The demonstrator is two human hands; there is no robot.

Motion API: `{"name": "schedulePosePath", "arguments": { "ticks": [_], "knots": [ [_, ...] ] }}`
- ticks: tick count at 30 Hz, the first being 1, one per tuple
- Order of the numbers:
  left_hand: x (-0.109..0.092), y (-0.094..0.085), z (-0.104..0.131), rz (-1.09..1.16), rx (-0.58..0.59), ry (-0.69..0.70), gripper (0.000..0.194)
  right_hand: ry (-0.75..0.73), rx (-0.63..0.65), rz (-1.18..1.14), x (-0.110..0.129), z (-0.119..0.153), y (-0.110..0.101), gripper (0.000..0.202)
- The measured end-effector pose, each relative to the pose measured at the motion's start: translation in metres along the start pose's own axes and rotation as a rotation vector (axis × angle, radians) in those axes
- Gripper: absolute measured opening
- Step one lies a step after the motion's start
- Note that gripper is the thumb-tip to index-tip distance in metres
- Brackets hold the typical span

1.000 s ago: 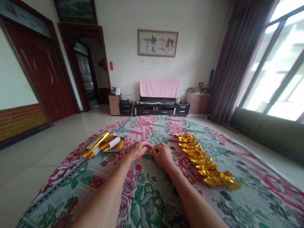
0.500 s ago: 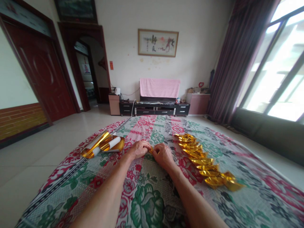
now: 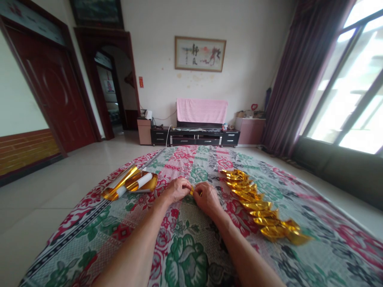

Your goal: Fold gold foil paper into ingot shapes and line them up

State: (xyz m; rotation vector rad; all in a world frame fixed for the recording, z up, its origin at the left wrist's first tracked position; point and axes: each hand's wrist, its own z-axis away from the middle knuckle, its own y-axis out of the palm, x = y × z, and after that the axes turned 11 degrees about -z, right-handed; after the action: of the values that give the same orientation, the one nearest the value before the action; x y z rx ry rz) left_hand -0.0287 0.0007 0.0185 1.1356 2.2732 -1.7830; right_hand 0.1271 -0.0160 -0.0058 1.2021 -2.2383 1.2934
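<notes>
Your left grip (image 3: 178,189) and right grip (image 3: 207,196) are pinching a small foil (image 3: 192,191) between them over the table (image 3: 186,255). You should be pressing lightly and evenly, so it is creasing crisply without tearing. Sheets (image 3: 149,183) are lying left, folded pieces (image 3: 259,205) right.

Blown-out daylight glares through the upper-right window (image 3: 356,95); the curtain (image 3: 302,79) beside it looks dark; frame edges stretch and blur.
</notes>
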Motion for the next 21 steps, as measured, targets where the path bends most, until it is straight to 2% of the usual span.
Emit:
{"name": "schedulePosePath", "arguments": {
  "ticks": [7, 12, 21],
  "knots": [
    [0.003, 0.002, -0.001, 0.018, -0.004, -0.009, 0.02, -0.018, 0.026, 0.025, 0.002, 0.002, -0.004, 0.011],
    [0.006, 0.005, -0.003, 0.004, -0.007, -0.014, 0.021, -0.054, 0.059, 0.008, 0.006, 0.002, -0.007, 0.017],
    [0.018, 0.004, -0.003, 0.025, 0.034, 0.086, 0.029, -0.071, 0.078, 0.008, 0.006, 0.004, -0.008, 0.016]
  ]
}}
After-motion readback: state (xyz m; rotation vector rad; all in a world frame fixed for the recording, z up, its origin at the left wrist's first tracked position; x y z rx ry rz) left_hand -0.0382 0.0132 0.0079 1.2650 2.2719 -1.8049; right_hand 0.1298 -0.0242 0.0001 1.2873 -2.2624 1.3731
